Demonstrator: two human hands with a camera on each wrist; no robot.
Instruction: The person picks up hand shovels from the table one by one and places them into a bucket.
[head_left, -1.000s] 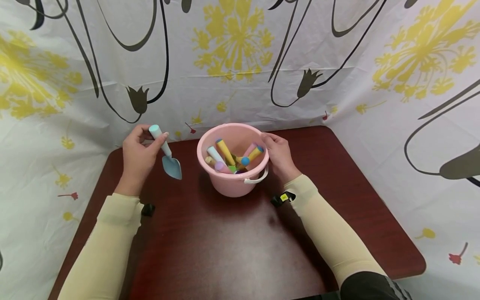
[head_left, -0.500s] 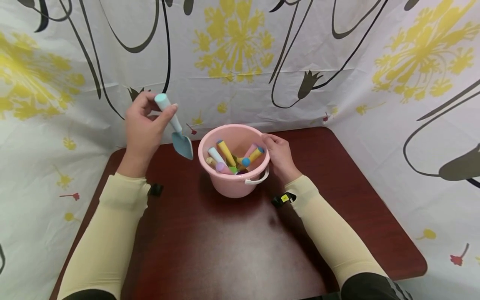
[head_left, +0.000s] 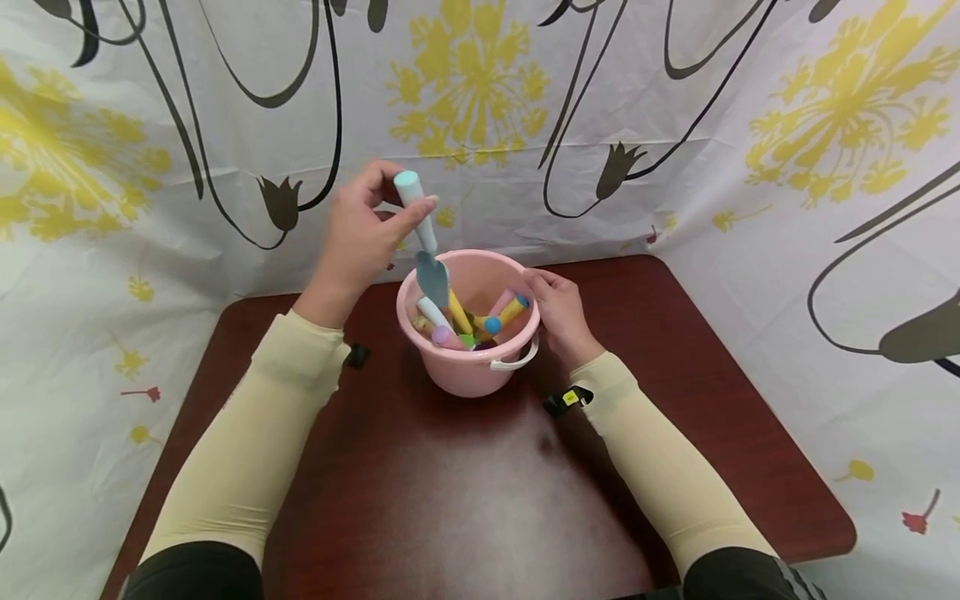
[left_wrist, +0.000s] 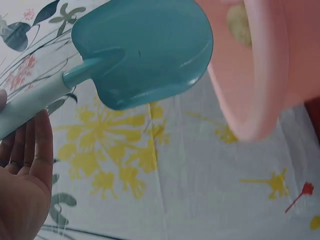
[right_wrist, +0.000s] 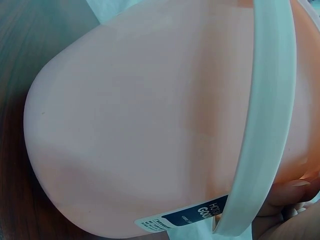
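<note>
My left hand (head_left: 363, 233) pinches a small toy shovel by its pale mint handle (head_left: 417, 208), blade down. The shovel's blue-grey blade (head_left: 432, 278) hangs over the left inside of a pink bucket (head_left: 468, 379). Close up in the left wrist view, the broad blade (left_wrist: 145, 50) is beside the bucket's rim (left_wrist: 265, 75). My right hand (head_left: 558, 312) grips the bucket's right rim. Inside the bucket lie several handled toys, among them a yellow handle (head_left: 459, 313), a white handle (head_left: 432, 311) and a pink-purple handle (head_left: 444, 335). Their lower ends are hidden.
The bucket stands on a dark red-brown table (head_left: 450, 500). Its white carrying handle (head_left: 516, 358) hangs down at the front right; a label (right_wrist: 185, 217) is on the side. A patterned curtain (head_left: 480, 100) rises behind the table and on both sides.
My left hand has lifted the shovel from left of the bucket and carried it right, over the bucket's opening. The right hand and the bucket have stayed in place.
</note>
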